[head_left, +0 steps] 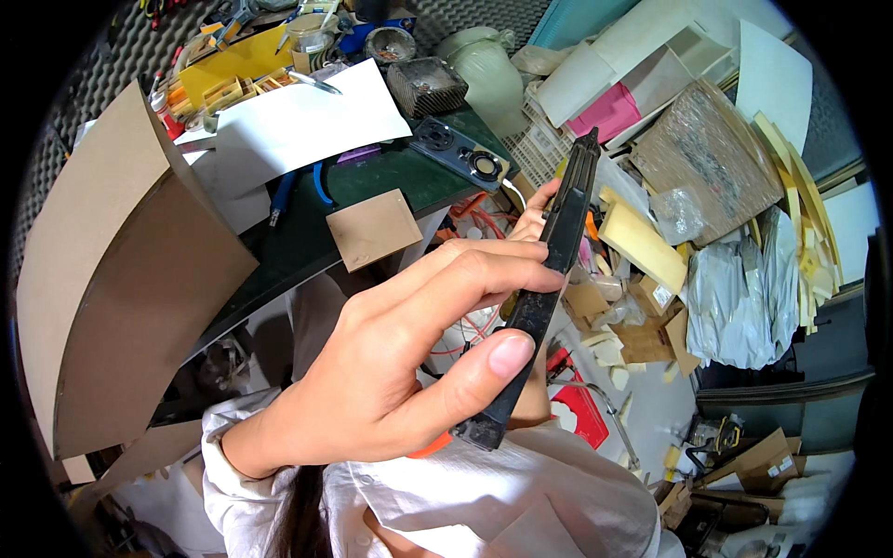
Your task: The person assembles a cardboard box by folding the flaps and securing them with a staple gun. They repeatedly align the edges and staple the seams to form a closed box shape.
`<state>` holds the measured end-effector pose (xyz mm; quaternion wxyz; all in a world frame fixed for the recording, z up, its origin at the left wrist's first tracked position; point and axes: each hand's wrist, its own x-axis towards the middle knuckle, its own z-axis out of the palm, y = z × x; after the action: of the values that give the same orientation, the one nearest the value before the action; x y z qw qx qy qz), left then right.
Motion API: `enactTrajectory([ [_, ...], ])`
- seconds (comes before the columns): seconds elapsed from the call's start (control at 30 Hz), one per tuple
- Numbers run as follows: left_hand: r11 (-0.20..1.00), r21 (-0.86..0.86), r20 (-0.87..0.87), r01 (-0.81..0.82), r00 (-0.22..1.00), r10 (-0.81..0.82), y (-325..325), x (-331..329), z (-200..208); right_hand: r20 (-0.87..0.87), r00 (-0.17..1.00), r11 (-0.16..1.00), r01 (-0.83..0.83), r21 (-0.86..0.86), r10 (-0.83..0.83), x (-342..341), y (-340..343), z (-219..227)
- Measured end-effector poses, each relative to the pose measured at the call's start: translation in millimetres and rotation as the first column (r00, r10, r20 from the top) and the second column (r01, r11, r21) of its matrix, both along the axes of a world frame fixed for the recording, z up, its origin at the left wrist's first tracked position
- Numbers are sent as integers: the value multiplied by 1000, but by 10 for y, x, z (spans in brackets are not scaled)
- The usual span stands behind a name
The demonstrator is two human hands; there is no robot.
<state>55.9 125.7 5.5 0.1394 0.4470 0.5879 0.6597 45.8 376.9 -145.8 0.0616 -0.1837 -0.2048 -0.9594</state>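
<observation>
The left hand (400,344) is loosely spread, thumb and fingertips against a long black tool (537,314) in front of the chest, right of the table (423,181). The right hand (533,216) is mostly hidden behind it; its grip cannot be told. The tool looks stiff, fairly light, best held by its broad body; it is scuffed, tapering to a narrow tip.

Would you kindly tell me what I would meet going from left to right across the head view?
Curved brown panel → small square brown board → long black object → pale yellow block → crumpled grey plastic bag.
</observation>
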Motion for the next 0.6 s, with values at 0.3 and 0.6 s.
enactTrajectory([
  [0.3, 861, -212, -296, -462, 870, 394, -566, -130, 266, -1, 882, 785, 421, 454, -472, 149, 115, -246],
  [0.6, 377, -365, -838, -852, 476, 265, -1066, -1180, 1261, -49, 917, 799, 370, 473, -396, -143, 119, -542],
])
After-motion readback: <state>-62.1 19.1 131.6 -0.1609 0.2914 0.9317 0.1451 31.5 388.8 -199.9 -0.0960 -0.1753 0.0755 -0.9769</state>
